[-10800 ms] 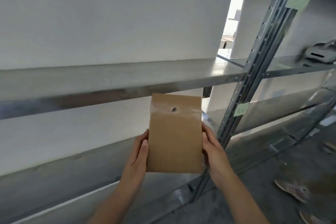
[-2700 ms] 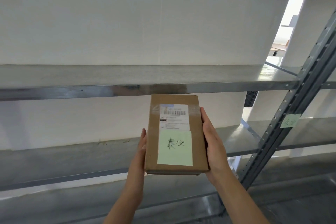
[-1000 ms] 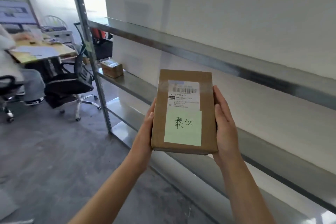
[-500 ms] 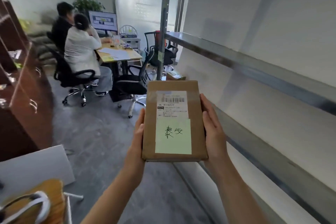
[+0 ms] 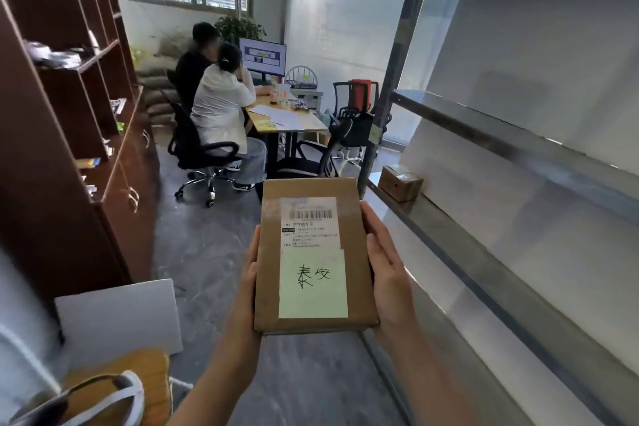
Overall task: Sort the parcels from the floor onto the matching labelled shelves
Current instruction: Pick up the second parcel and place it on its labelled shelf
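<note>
We see the parcel (image 5: 313,254) held up between both grips, off the floor (image 5: 207,252) and on no shelf. The left grip (image 5: 250,273) is clamped on its left long edge, with the thumb lying along the rim of the front face and the other fingers hidden behind the cardboard. The right grip (image 5: 383,266) is clamped on the opposite long edge in the same way, its palm flat against the side.

The parcel is a flat, rectangular box of plain brown cardboard with crisp corners, and clear tape shines across its upper face. A white shipping label (image 5: 309,223) with a barcode covers the part farthest from the grips. Below it, overlapping its lower edge, sits a pale green sticky note (image 5: 313,282) with two handwritten characters in dark ink.

To the right of the right grip runs the metal shelving (image 5: 518,149), with grey, dully reflective steel boards on a perforated upright. Beyond the grips, a small carton (image 5: 400,181) of brown cardboard stands on the lower board beside that upright. Under both grips the floor is smooth, mottled grey.
</note>
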`<state>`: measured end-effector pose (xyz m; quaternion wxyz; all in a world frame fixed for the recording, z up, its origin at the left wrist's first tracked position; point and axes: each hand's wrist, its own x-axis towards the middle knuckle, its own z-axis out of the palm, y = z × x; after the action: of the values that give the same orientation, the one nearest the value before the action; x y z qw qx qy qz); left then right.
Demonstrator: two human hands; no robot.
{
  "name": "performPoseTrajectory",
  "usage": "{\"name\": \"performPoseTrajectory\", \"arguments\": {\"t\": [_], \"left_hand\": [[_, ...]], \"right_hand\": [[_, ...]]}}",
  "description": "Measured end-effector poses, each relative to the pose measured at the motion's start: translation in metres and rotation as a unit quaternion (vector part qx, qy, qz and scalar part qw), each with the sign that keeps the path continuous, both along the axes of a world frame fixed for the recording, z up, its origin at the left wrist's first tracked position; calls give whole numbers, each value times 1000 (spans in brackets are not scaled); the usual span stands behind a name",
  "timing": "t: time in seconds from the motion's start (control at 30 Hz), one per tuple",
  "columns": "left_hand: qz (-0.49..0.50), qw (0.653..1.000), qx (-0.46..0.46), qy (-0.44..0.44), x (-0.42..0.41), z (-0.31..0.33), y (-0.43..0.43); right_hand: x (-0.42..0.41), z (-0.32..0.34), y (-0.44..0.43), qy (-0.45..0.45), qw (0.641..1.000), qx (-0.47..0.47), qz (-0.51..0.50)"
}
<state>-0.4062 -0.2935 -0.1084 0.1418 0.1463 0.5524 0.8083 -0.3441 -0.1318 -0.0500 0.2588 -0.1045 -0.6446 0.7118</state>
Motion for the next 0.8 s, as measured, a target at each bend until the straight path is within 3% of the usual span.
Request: {"name": "performPoseTrajectory", "arguments": {"t": [0.4,0.8], "left_hand": [[72,997,-19,0,-63,11,-10],[119,992,-43,16,-145,14,56]], "right_hand": [[-94,-7,7,1,997,-18,81],[-192,-7,78,15,989,-57,139]]}}
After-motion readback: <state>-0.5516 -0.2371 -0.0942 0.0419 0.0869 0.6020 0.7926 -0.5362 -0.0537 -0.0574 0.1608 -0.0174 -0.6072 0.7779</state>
